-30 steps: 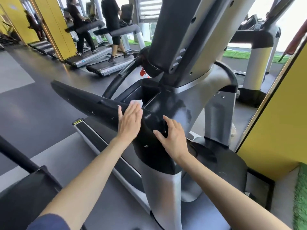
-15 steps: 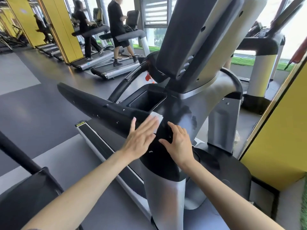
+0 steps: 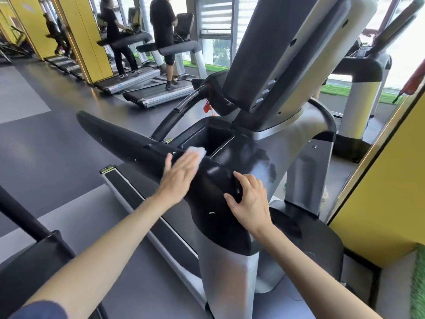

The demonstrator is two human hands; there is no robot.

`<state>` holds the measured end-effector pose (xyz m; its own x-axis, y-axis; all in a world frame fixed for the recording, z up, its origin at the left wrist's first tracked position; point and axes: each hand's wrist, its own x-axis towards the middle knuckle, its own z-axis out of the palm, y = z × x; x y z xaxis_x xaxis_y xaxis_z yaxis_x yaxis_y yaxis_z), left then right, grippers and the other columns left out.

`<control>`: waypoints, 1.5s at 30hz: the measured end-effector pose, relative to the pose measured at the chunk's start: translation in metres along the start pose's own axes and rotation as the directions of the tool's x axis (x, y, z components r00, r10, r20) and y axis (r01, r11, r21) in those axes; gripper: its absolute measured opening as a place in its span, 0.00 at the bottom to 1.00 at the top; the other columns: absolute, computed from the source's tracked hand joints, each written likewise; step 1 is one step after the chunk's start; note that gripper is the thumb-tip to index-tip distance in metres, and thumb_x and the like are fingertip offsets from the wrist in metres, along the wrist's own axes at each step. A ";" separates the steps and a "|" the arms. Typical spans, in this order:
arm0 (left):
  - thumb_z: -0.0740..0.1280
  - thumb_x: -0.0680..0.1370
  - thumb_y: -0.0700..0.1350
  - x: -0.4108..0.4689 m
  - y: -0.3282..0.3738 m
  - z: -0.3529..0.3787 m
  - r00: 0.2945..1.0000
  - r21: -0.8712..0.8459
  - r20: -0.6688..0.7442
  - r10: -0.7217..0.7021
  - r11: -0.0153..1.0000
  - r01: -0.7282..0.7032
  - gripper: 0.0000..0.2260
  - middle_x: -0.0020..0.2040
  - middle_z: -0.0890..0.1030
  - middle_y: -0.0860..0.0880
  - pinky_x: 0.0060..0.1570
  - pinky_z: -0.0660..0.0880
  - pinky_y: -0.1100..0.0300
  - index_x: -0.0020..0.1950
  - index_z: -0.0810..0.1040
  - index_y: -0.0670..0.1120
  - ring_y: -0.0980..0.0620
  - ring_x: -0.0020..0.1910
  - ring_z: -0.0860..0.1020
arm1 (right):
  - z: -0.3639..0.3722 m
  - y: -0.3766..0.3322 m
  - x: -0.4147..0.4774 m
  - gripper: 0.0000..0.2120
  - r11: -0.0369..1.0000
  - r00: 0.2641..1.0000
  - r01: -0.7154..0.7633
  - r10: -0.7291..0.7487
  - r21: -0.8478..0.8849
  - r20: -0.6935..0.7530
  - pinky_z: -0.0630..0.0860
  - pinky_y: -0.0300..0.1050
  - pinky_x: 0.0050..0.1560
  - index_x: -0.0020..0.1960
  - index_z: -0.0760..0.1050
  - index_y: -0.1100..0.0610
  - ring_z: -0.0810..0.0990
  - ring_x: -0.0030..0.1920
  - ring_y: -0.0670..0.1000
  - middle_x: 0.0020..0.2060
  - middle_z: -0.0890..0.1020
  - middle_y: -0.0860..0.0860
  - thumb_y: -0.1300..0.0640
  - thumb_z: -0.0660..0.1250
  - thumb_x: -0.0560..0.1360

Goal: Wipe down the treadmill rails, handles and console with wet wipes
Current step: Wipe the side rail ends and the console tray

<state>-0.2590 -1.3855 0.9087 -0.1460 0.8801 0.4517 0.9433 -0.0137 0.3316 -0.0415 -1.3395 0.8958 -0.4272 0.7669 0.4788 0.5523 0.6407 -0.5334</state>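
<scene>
I note my left hand [image 3: 181, 174] flat, fingers straight, pressing the wet wipe [image 3: 198, 153] onto the black handrail [image 3: 128, 143]; my right hand [image 3: 250, 199] grips the rail's edge.

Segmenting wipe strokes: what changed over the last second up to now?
The left hand, flat on the wet wipe, slid it down the black housing away from the cup tray, then back up to the tray's near rim. No grip taken or released. The right hand stayed braced on the housing's edge; the treadmill itself has not moved.
</scene>
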 end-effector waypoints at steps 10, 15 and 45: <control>0.34 0.82 0.57 -0.010 -0.032 -0.006 0.990 0.021 0.043 0.135 0.990 -0.136 0.28 0.77 0.56 0.57 0.73 0.36 0.50 0.77 0.56 0.50 0.61 0.76 0.51 | 0.051 -0.065 0.009 0.24 0.899 0.950 0.309 -0.309 -0.311 0.051 0.54 0.58 0.72 0.63 0.74 0.66 0.73 0.66 0.61 0.64 0.75 0.63 0.64 0.63 0.67; 0.30 0.78 0.58 0.020 -0.110 -0.029 0.969 0.100 -0.049 -0.242 0.964 0.246 0.31 0.78 0.53 0.60 0.72 0.35 0.43 0.78 0.52 0.55 0.64 0.75 0.46 | 0.075 -0.079 0.016 0.25 0.842 0.939 0.342 -0.322 -0.418 0.119 0.56 0.60 0.71 0.66 0.71 0.68 0.69 0.70 0.61 0.67 0.72 0.63 0.63 0.56 0.71; 0.41 0.83 0.57 0.002 -0.087 -0.001 0.969 -0.047 -0.090 0.228 0.971 -0.233 0.27 0.75 0.64 0.52 0.73 0.45 0.45 0.74 0.66 0.47 0.54 0.76 0.57 | 0.112 -0.074 0.031 0.19 0.812 0.881 0.323 -0.446 -0.487 -0.158 0.67 0.58 0.64 0.59 0.78 0.68 0.76 0.62 0.63 0.61 0.78 0.63 0.67 0.57 0.72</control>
<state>-0.3413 -1.3827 0.8815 0.0472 0.8077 0.5878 0.9363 -0.2408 0.2558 -0.1762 -1.3585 0.8718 -0.5093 0.3842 0.7701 0.6585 0.7501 0.0613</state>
